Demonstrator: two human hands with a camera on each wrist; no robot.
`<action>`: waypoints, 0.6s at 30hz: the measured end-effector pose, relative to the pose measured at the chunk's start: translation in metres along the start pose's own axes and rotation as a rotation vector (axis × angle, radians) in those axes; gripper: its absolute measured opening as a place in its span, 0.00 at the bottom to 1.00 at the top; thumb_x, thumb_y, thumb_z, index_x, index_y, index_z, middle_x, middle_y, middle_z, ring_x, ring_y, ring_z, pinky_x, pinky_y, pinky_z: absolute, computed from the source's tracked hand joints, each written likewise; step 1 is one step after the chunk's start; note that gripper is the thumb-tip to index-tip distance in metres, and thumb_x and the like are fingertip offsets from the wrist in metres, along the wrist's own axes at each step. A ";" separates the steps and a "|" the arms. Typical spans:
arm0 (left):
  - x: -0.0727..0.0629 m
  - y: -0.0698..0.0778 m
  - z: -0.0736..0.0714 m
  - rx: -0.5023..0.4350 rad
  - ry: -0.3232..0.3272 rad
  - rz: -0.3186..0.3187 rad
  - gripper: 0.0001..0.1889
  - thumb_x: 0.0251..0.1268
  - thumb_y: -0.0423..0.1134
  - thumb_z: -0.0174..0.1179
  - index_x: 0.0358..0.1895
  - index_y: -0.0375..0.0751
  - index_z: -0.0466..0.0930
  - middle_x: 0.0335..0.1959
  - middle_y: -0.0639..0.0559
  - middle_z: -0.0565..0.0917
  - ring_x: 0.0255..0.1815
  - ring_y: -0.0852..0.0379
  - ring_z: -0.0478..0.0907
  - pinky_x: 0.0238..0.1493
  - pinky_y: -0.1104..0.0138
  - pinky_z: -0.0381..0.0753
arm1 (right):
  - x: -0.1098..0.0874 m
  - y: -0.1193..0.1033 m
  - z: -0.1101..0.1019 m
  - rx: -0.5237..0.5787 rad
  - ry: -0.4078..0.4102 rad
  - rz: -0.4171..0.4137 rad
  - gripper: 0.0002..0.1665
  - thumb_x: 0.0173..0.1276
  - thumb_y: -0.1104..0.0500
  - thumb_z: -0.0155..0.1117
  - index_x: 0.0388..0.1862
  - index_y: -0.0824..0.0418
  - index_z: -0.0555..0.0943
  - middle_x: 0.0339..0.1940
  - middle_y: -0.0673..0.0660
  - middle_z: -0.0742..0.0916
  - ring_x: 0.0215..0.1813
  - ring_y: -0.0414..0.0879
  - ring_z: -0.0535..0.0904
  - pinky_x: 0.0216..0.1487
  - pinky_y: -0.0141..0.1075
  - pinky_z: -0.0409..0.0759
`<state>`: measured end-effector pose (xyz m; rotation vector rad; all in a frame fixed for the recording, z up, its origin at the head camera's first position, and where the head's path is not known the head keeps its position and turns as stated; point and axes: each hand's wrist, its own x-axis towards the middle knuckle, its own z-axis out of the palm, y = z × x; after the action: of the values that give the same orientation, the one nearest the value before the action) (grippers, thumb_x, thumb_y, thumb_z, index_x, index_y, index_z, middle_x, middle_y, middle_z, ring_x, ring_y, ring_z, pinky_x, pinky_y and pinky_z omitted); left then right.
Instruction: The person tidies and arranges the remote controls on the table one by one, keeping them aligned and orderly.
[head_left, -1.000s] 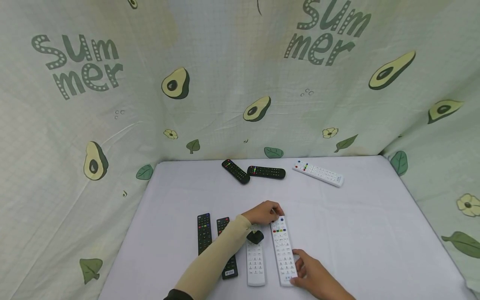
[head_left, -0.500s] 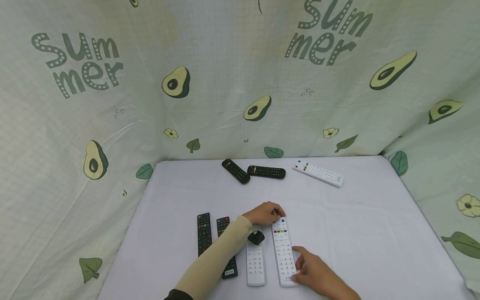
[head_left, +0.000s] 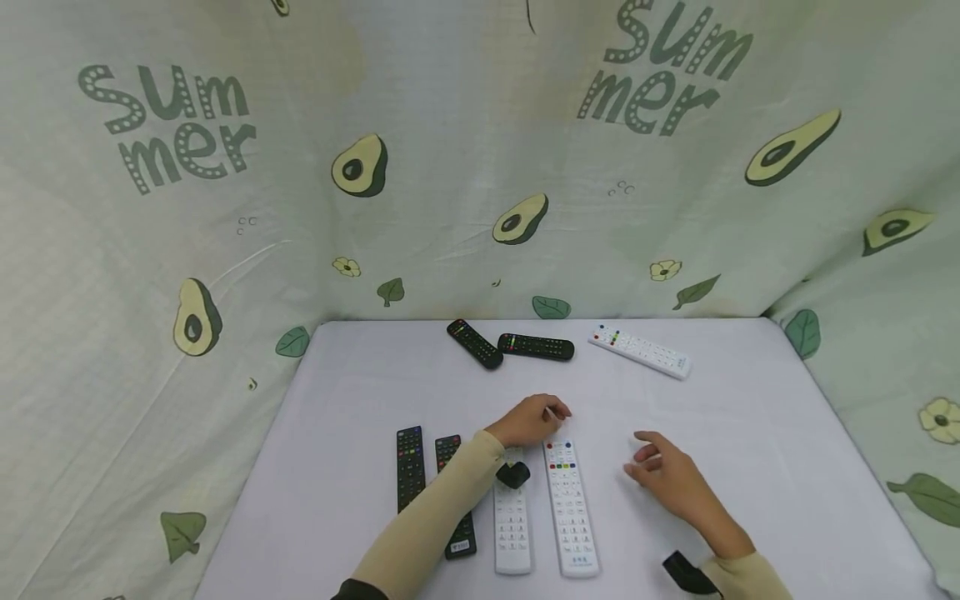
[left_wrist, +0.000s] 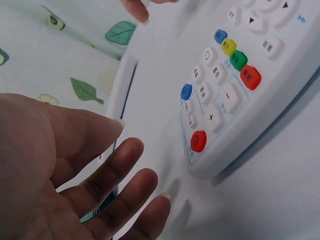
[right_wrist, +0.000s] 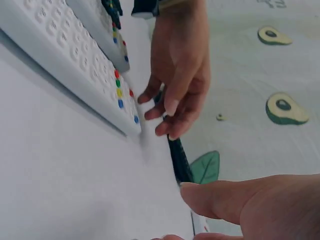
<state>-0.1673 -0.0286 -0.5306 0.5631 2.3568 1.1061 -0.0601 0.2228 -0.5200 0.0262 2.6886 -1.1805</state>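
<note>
Near row's rightmost long white plastic remote [head_left: 572, 510], fore-aft | left hand [head_left: 529, 422] nearer, beyond far end; right hand [head_left: 670, 477] apart | both empty, relaxed

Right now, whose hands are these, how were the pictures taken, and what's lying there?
They're a person's, not a robot's. One camera on the head took the wide picture; one on each wrist took the close ones. On the white table lie seven remotes: at the back, two black ones and a white one; in front, a row of two black ones and two white ones. The left hand is near the front row's rightmost remote; the right hand is further right. Both hold nothing.
</note>
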 end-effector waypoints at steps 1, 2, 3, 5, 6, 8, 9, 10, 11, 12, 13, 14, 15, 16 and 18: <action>0.001 0.000 0.000 -0.008 0.011 -0.001 0.12 0.78 0.31 0.58 0.57 0.41 0.85 0.50 0.53 0.85 0.44 0.63 0.77 0.51 0.70 0.79 | 0.005 0.004 -0.005 -0.002 0.019 -0.003 0.35 0.73 0.61 0.72 0.70 0.78 0.70 0.47 0.64 0.86 0.48 0.59 0.87 0.42 0.44 0.86; 0.002 0.001 -0.001 -0.018 0.024 0.001 0.11 0.78 0.31 0.59 0.57 0.41 0.85 0.50 0.53 0.85 0.45 0.63 0.77 0.51 0.69 0.79 | 0.010 0.007 -0.010 -0.002 0.039 -0.002 0.34 0.74 0.60 0.70 0.70 0.78 0.70 0.48 0.65 0.85 0.50 0.61 0.87 0.43 0.44 0.86; 0.003 0.001 -0.001 -0.027 0.036 0.004 0.12 0.78 0.31 0.59 0.58 0.41 0.84 0.51 0.52 0.85 0.46 0.63 0.78 0.51 0.69 0.80 | 0.015 0.010 -0.015 -0.002 0.056 0.001 0.34 0.75 0.60 0.69 0.71 0.78 0.69 0.49 0.67 0.85 0.52 0.63 0.86 0.44 0.45 0.86; 0.005 0.002 -0.001 -0.044 0.059 0.017 0.13 0.78 0.32 0.59 0.60 0.41 0.83 0.54 0.51 0.85 0.48 0.62 0.78 0.52 0.69 0.80 | 0.025 0.017 -0.023 0.001 0.094 0.020 0.35 0.76 0.59 0.67 0.71 0.78 0.68 0.52 0.70 0.84 0.54 0.66 0.85 0.45 0.46 0.86; 0.006 0.003 -0.002 -0.053 0.071 0.024 0.13 0.78 0.32 0.59 0.60 0.41 0.83 0.54 0.51 0.84 0.49 0.62 0.78 0.52 0.70 0.80 | 0.031 0.020 -0.027 0.008 0.113 0.032 0.35 0.77 0.58 0.66 0.72 0.78 0.67 0.54 0.72 0.84 0.56 0.67 0.84 0.46 0.46 0.85; 0.008 0.005 -0.002 -0.072 0.095 0.038 0.14 0.78 0.32 0.59 0.62 0.40 0.82 0.56 0.50 0.84 0.51 0.61 0.79 0.53 0.70 0.80 | 0.041 0.026 -0.034 0.015 0.152 0.057 0.35 0.78 0.57 0.65 0.72 0.78 0.66 0.56 0.74 0.82 0.57 0.69 0.83 0.46 0.46 0.85; 0.010 0.006 -0.002 -0.081 0.106 0.039 0.15 0.78 0.32 0.59 0.63 0.40 0.82 0.57 0.50 0.84 0.52 0.60 0.79 0.53 0.70 0.81 | 0.046 0.028 -0.037 0.021 0.171 0.069 0.35 0.78 0.57 0.64 0.72 0.78 0.66 0.58 0.75 0.82 0.58 0.69 0.82 0.46 0.46 0.84; 0.011 0.007 -0.002 -0.090 0.118 0.041 0.15 0.78 0.32 0.59 0.63 0.40 0.82 0.57 0.49 0.84 0.52 0.60 0.80 0.53 0.70 0.81 | 0.050 0.030 -0.040 0.024 0.191 0.078 0.35 0.78 0.57 0.64 0.73 0.78 0.66 0.59 0.76 0.81 0.59 0.69 0.82 0.46 0.45 0.84; 0.013 0.008 -0.002 -0.103 0.130 0.037 0.15 0.78 0.32 0.59 0.64 0.40 0.81 0.57 0.49 0.84 0.52 0.59 0.80 0.53 0.69 0.81 | 0.054 0.032 -0.043 0.027 0.207 0.087 0.36 0.78 0.57 0.64 0.73 0.78 0.65 0.59 0.77 0.81 0.59 0.70 0.82 0.46 0.45 0.83; 0.014 0.009 -0.002 -0.117 0.141 0.031 0.16 0.78 0.32 0.59 0.64 0.40 0.81 0.58 0.49 0.84 0.53 0.59 0.80 0.53 0.69 0.81 | 0.058 0.034 -0.045 0.031 0.221 0.097 0.36 0.78 0.57 0.64 0.73 0.78 0.65 0.60 0.77 0.80 0.59 0.70 0.82 0.47 0.46 0.83; 0.016 0.010 -0.002 -0.129 0.149 0.024 0.16 0.79 0.32 0.59 0.64 0.41 0.81 0.58 0.48 0.84 0.53 0.59 0.80 0.53 0.69 0.81 | 0.062 0.036 -0.047 0.032 0.236 0.109 0.36 0.78 0.57 0.63 0.74 0.78 0.64 0.60 0.77 0.80 0.60 0.70 0.82 0.47 0.46 0.83; 0.018 0.010 -0.002 -0.147 0.158 0.017 0.16 0.79 0.33 0.59 0.65 0.41 0.81 0.59 0.48 0.84 0.54 0.58 0.80 0.54 0.68 0.82 | 0.065 0.037 -0.049 0.035 0.247 0.122 0.37 0.78 0.57 0.63 0.74 0.78 0.63 0.61 0.77 0.79 0.60 0.70 0.82 0.47 0.47 0.83; 0.020 0.011 -0.002 -0.165 0.167 0.014 0.16 0.78 0.32 0.59 0.65 0.41 0.80 0.59 0.47 0.84 0.54 0.58 0.80 0.54 0.68 0.82 | 0.069 0.038 -0.051 0.042 0.257 0.135 0.37 0.79 0.57 0.63 0.75 0.78 0.63 0.61 0.77 0.78 0.60 0.70 0.82 0.47 0.48 0.83; 0.021 0.012 -0.002 -0.183 0.176 0.013 0.16 0.78 0.32 0.59 0.65 0.40 0.80 0.60 0.47 0.84 0.55 0.57 0.81 0.54 0.67 0.82 | 0.072 0.039 -0.052 0.048 0.267 0.149 0.38 0.79 0.58 0.63 0.76 0.78 0.62 0.62 0.77 0.78 0.60 0.70 0.82 0.47 0.48 0.83; 0.025 0.014 -0.002 -0.217 0.191 0.014 0.17 0.78 0.31 0.60 0.65 0.40 0.80 0.60 0.46 0.83 0.56 0.56 0.81 0.55 0.66 0.83 | 0.079 0.042 -0.055 0.056 0.287 0.170 0.38 0.79 0.58 0.62 0.76 0.78 0.61 0.62 0.78 0.76 0.59 0.70 0.82 0.47 0.47 0.84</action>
<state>-0.1859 -0.0078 -0.5242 0.4130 2.3507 1.4566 -0.1429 0.2858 -0.5294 0.4565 2.8205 -1.2839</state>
